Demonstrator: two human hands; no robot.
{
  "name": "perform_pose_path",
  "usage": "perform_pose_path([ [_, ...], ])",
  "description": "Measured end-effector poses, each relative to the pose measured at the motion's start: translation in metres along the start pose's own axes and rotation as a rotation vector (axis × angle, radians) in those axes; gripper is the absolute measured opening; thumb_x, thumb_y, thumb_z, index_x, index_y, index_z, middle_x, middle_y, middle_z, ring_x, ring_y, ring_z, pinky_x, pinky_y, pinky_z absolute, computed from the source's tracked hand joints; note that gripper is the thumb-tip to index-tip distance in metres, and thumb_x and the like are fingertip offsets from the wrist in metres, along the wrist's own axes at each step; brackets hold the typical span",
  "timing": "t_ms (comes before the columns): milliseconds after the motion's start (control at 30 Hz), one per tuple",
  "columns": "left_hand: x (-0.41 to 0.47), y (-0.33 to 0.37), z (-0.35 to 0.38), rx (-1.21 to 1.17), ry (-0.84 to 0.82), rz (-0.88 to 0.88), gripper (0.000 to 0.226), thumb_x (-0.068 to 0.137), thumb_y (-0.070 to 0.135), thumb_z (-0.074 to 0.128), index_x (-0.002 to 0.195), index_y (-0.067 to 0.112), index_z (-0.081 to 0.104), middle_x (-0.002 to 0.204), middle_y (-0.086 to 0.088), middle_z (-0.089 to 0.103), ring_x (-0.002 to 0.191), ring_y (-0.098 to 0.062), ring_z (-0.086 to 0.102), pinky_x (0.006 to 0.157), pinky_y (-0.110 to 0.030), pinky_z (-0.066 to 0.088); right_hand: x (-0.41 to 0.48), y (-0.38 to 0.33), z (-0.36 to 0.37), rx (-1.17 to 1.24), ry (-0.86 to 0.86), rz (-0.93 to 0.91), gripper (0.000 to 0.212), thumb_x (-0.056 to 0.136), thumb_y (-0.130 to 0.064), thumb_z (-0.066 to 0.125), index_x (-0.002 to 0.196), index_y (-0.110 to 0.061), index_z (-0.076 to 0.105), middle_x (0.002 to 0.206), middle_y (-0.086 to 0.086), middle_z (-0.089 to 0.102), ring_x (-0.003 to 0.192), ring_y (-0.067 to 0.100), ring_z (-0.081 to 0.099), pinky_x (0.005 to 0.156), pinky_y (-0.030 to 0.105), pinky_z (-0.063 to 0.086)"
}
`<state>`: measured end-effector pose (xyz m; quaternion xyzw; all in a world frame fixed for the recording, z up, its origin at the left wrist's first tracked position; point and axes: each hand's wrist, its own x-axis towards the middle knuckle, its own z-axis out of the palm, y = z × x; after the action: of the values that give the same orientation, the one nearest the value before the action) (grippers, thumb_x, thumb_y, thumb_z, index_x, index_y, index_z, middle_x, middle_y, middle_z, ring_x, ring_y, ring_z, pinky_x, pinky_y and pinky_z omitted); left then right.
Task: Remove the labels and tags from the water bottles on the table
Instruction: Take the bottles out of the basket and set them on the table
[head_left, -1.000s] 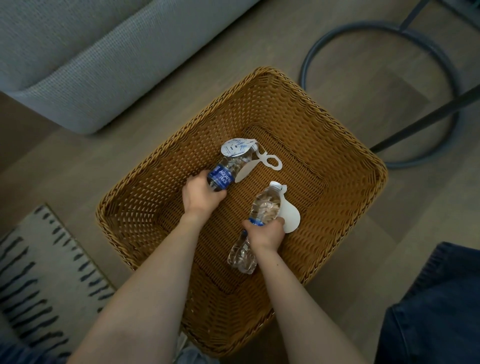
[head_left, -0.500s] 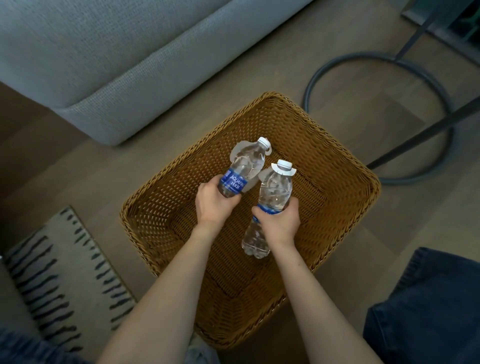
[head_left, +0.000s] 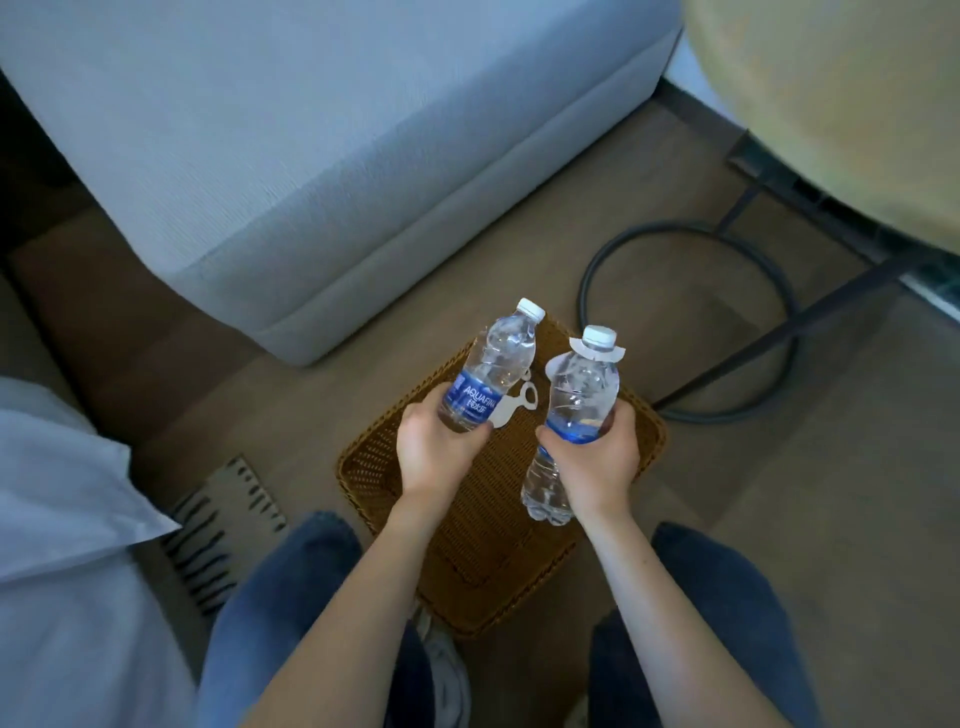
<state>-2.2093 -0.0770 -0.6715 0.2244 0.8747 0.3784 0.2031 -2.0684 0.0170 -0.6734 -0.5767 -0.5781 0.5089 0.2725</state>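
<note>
fingers (head_left: 623, 421) round tilted bottles (head_left: 501, 358), caps (head_left: 531, 309) away

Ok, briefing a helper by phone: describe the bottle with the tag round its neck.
Below the grey sofa sits a wicker basket, with two bottles held above. Pick the right hand's bottle: a white tag collars its neck, while the left hand's bottle shows none there.

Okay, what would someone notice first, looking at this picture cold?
Mid-frame, the left hand holds up the blue-labelled bottle and the right hand the other bottle, a white tag round its neck. Beneath them sits a wicker basket on the floor, with a grey sofa beyond.
</note>
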Motion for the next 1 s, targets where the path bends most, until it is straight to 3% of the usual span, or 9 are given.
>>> perform_pose_path([
  [33, -0.007, 0.018, -0.016, -0.006, 0.020, 0.000, 0.048, 0.069, 0.031, 0.085, 0.114, 0.023, 0.069, 0.082, 0.029, 0.055, 0.092, -0.008, 0.058, 0.071, -0.015, 0.044, -0.007, -0.021, -0.010, -0.001, 0.001, -0.009, 0.065, 0.066, -0.007, 0.092, 0.113, -0.027, 0.052, 0.100, -0.019, 0.062, 0.088, -0.020, 0.060, 0.069, 0.000, 0.046],
  [100, -0.019, 0.056, -0.050, -0.027, 0.031, -0.011, 0.051, 0.070, 0.032, 0.086, 0.116, 0.021, 0.068, 0.084, 0.027, 0.055, 0.090, -0.008, 0.058, 0.067, -0.008, 0.033, -0.022, -0.064, -0.030, -0.005, -0.005, -0.023, 0.065, 0.068, -0.009, 0.092, 0.114, -0.029, 0.052, 0.101, -0.021, 0.062, 0.091, -0.020, 0.060, 0.069, 0.001, 0.047],
  [267, -0.049, 0.160, -0.144, -0.066, 0.018, -0.011, 0.050, 0.070, 0.035, 0.085, 0.116, 0.028, 0.067, 0.088, 0.018, 0.066, 0.090, -0.013, 0.065, 0.071, -0.029, 0.055, -0.065, -0.191, -0.084, 0.002, -0.042, -0.028, 0.068, 0.068, -0.011, 0.092, 0.120, -0.027, 0.051, 0.104, -0.020, 0.063, 0.094, -0.019, 0.060, 0.071, 0.003, 0.050],
  [400, -0.084, 0.249, -0.223, -0.108, 0.007, -0.038, 0.062, 0.071, 0.039, 0.086, 0.127, 0.028, 0.062, 0.110, 0.006, 0.070, 0.100, -0.011, 0.064, 0.083, -0.035, 0.058, -0.109, -0.302, -0.131, -0.006, -0.045, -0.047, 0.066, 0.069, -0.013, 0.091, 0.118, -0.027, 0.050, 0.100, -0.024, 0.059, 0.090, -0.025, 0.056, 0.065, -0.003, 0.044],
  [467, -0.103, 0.290, -0.260, -0.133, 0.010, -0.052, 0.063, 0.071, 0.040, 0.086, 0.128, 0.029, 0.061, 0.109, 0.012, 0.069, 0.097, -0.006, 0.065, 0.078, -0.029, 0.058, -0.131, -0.352, -0.154, -0.004, -0.048, -0.062, 0.066, 0.070, -0.014, 0.091, 0.117, -0.030, 0.048, 0.100, -0.025, 0.057, 0.091, -0.027, 0.055, 0.064, -0.004, 0.043],
  [567, -0.132, 0.348, -0.313, -0.167, 0.018, -0.045, 0.064, 0.071, 0.043, 0.087, 0.127, 0.031, 0.060, 0.093, 0.029, 0.058, 0.082, 0.007, 0.061, 0.059, -0.006, 0.042, -0.162, -0.416, -0.187, 0.000, -0.045, -0.114, 0.067, 0.070, -0.016, 0.092, 0.121, -0.026, 0.050, 0.102, -0.026, 0.057, 0.092, -0.027, 0.055, 0.067, -0.003, 0.044],
  [667, -0.155, 0.389, -0.352, -0.210, 0.019, -0.019, 0.063, 0.072, 0.043, 0.086, 0.127, 0.031, 0.058, 0.094, 0.029, 0.057, 0.080, 0.009, 0.060, 0.054, -0.002, 0.040, -0.184, -0.460, -0.213, 0.010, -0.031, -0.185, 0.068, 0.070, -0.014, 0.092, 0.124, -0.022, 0.052, 0.103, -0.024, 0.058, 0.094, -0.023, 0.056, 0.071, -0.001, 0.046],
  [867, -0.178, 0.433, -0.385, -0.335, 0.014, 0.107, 0.065, 0.072, 0.033, 0.087, 0.130, 0.026, 0.058, 0.110, 0.013, 0.069, 0.094, -0.005, 0.068, 0.073, -0.016, 0.054, -0.210, -0.500, -0.247, 0.073, -0.011, -0.332, 0.071, 0.067, -0.009, 0.093, 0.124, -0.022, 0.053, 0.108, -0.020, 0.063, 0.099, -0.011, 0.061, 0.072, 0.004, 0.050],
  [1000, -0.183, 0.454, -0.385, -0.376, -0.036, 0.192, 0.057, 0.072, 0.031, 0.087, 0.121, 0.032, 0.058, 0.096, 0.027, 0.063, 0.084, 0.010, 0.065, 0.062, -0.008, 0.050, -0.216, -0.505, -0.262, 0.097, 0.039, -0.394, 0.068, 0.065, -0.012, 0.094, 0.118, -0.023, 0.053, 0.107, -0.018, 0.063, 0.101, -0.005, 0.061, 0.070, 0.005, 0.049],
])
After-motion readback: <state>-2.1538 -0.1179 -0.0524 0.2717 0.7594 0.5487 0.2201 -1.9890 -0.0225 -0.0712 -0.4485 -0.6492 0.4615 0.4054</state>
